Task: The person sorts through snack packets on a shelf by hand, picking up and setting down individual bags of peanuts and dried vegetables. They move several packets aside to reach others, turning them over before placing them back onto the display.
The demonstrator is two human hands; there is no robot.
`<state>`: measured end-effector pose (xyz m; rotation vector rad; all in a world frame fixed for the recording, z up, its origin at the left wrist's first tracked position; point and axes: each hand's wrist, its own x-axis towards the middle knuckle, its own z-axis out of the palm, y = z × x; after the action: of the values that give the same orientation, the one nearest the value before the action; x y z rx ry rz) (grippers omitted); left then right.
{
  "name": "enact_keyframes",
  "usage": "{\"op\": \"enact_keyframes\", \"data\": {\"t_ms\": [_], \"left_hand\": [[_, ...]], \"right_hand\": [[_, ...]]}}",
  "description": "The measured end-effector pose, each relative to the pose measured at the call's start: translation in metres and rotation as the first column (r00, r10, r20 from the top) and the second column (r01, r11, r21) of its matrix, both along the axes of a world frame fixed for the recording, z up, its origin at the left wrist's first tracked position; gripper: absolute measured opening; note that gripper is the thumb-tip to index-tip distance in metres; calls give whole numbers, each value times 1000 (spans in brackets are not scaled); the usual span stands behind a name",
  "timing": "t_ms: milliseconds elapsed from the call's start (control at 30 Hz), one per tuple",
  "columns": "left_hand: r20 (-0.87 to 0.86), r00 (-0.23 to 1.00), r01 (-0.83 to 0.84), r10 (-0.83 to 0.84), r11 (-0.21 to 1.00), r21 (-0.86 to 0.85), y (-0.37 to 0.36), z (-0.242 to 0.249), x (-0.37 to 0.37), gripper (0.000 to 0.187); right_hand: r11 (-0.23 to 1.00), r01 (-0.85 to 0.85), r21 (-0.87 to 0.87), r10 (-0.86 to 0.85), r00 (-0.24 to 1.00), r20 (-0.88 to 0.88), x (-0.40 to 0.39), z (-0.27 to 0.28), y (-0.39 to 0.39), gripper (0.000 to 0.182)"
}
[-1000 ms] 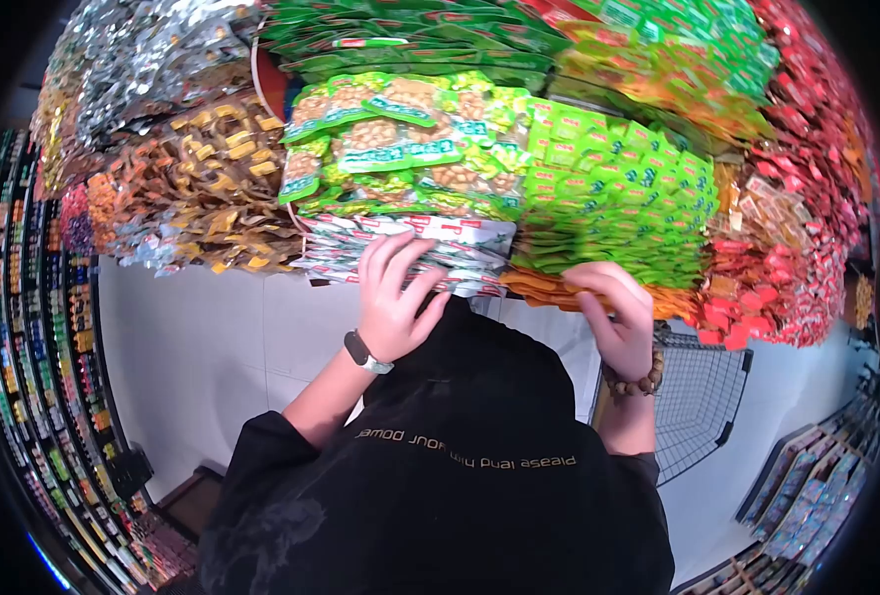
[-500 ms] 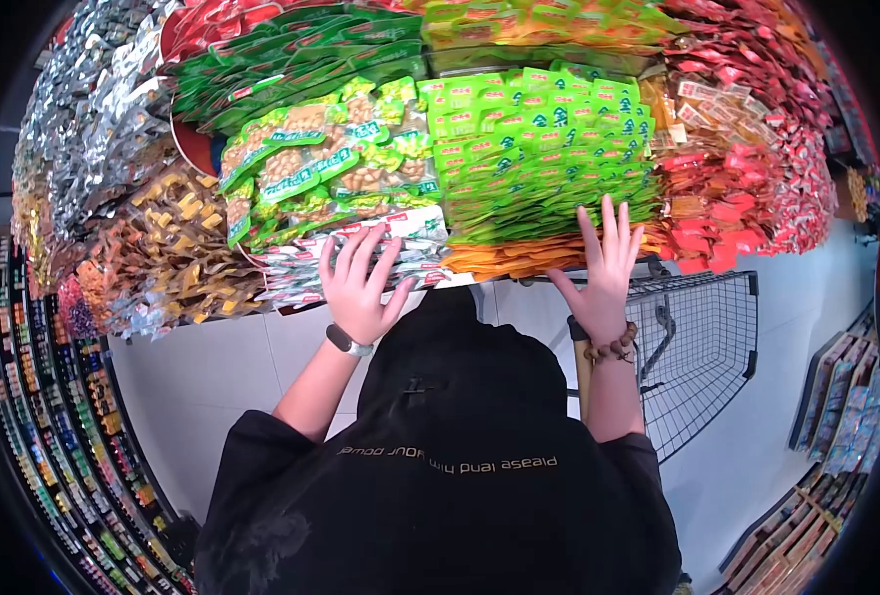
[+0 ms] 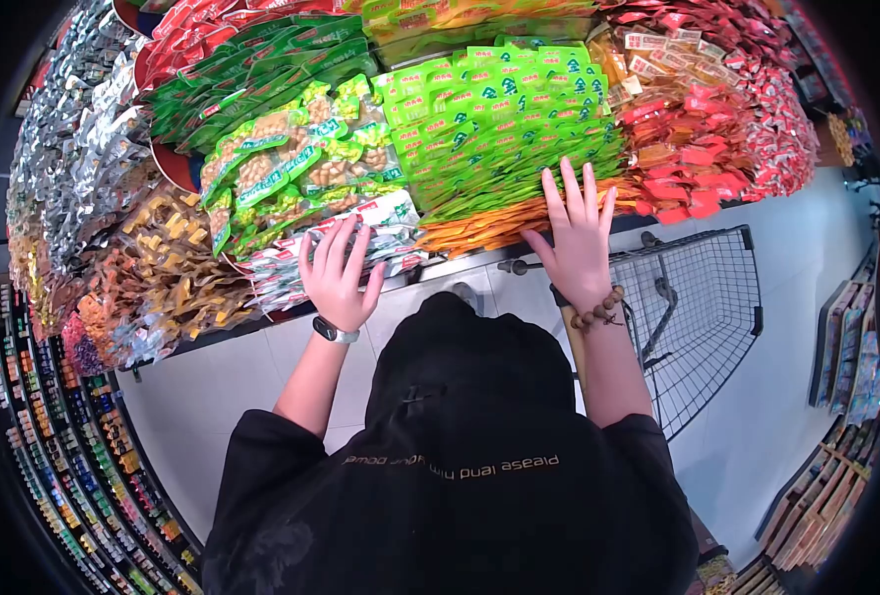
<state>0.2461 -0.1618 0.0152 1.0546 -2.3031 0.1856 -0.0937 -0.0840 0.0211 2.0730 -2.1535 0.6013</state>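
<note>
My left hand, a watch band on its wrist, is open with fingers stretched over the silvery-white snack packets along the front edge of the display. Just behind those lie green-edged bags of peanuts. My right hand, with a beaded bracelet at the wrist, is also open, its fingers spread over the front of the bright green packets. Orange packets lie in a row between the two hands. Neither hand holds anything.
A wire shopping cart stands to the right, below the display. Brown-and-yellow packets and silver packets fill the left, red packets the right. Stocked shelves curve along the far left; more racks stand lower right.
The view has shifted and turned slightly, so the display sits further left and tilted. Both hands stay open over the packets at the front edge.
</note>
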Motion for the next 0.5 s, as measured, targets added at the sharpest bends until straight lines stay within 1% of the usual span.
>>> {"op": "enact_keyframes", "data": {"t_ms": [133,233,267,367,400,500], "left_hand": [[8,1000,5,-5,1000,-16,0,-2,3,52],[1,1000,11,-11,999,-35,0,-4,3,53],[-7,1000,10,-11,999,-46,0,-5,3,54],[-25,1000,4,-5,998,-63,0,-7,2,53],[-29,1000,3,-5,998,-66,0,-7,1,53],[-36,999,-3,0,997,-74,1,-5,1,53]], "right_hand": [[999,7,-39,-8,1000,-16,0,-1,0,84],[991,21,-135,-18,1000,19,2,-5,-1,82],[983,25,-183,-12,997,71,2,-5,1,74],[963,-11,-270,59,984,168,1,-1,8,64],[931,-50,-362,106,985,138,6,10,10,50],[934,-171,-315,241,949,201,11,4,13,37]]}}
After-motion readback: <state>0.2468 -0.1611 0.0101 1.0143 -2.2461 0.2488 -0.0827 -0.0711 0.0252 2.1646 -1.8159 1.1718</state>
